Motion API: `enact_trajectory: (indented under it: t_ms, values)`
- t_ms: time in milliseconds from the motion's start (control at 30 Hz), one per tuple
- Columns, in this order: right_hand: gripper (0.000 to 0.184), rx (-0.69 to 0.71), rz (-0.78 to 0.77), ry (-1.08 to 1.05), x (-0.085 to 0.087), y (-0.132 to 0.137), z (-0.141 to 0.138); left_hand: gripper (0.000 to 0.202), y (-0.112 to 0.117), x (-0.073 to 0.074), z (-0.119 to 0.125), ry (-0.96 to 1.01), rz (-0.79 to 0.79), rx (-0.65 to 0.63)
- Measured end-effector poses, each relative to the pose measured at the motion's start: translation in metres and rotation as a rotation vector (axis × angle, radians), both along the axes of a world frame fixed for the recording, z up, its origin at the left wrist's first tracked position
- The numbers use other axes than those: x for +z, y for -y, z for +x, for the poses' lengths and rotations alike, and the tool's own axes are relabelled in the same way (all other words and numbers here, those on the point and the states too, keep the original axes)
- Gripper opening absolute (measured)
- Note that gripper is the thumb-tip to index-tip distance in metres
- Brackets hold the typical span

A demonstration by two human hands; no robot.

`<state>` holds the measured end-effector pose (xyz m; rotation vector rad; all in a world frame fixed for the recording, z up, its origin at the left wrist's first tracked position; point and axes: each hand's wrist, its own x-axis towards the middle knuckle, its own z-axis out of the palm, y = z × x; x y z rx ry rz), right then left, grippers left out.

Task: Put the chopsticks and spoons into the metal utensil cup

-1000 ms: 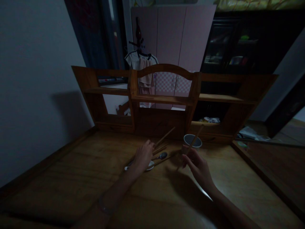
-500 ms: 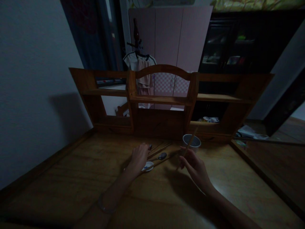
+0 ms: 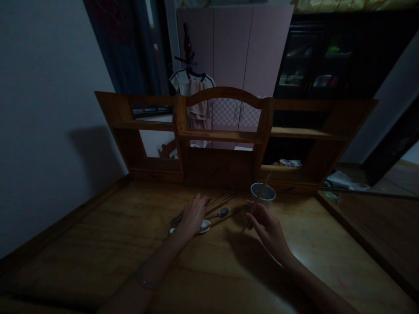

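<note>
A wooden chopstick (image 3: 262, 192) stands tilted in my right hand (image 3: 266, 226), its upper part crossing in front of a pale cup (image 3: 267, 204). My left hand (image 3: 193, 216) is low over a loose group of utensils, palm down, fingers reaching forward and slightly apart; their tips are partly hidden. Around it lie a metal spoon (image 3: 223, 212), a white ceramic spoon (image 3: 205, 226) with a blue mark, and several chopsticks (image 3: 220, 203). One more chopstick (image 3: 225, 218) rests across the white spoon. A dark handle (image 3: 176, 219) pokes out left of the left hand.
Behind the utensils rises a wooden shelf unit (image 3: 225, 136) along the back of the wooden tabletop (image 3: 209, 274). A wall (image 3: 59, 131) borders the left side. Raised wooden edging (image 3: 360, 242) runs down the right. Clothes (image 3: 198, 100) hang beyond the shelf.
My left hand has shifted slightly up and right, showing more of the dark handle and the white spoon's end. My right hand and its chopstick are nearly still.
</note>
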<state>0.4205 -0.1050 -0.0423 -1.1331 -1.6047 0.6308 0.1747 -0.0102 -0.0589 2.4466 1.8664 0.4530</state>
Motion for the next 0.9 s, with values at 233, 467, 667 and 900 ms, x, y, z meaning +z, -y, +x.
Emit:
enact_trajectory:
  t_ms: [233, 467, 667, 900]
  values:
    - [0.036, 0.000, -0.018, -0.010, 0.002, 0.001, -0.001, 0.020, 0.003, 0.000, 0.004, 0.048, 0.032, -0.036]
    - [0.034, -0.007, 0.009, 0.019, 0.000, 0.000, -0.001, 0.021, -0.003, -0.011, 0.004, 0.123, 0.018, -0.067]
    - [0.031, -0.014, -0.001, 0.031, -0.002, 0.000, 0.000, 0.014, -0.006, -0.017, 0.002, 0.192, 0.007, -0.112]
    - [0.031, -0.022, 0.004, 0.050, -0.001, 0.001, 0.000, 0.011, -0.012, -0.027, -0.001, 0.311, 0.010, -0.116]
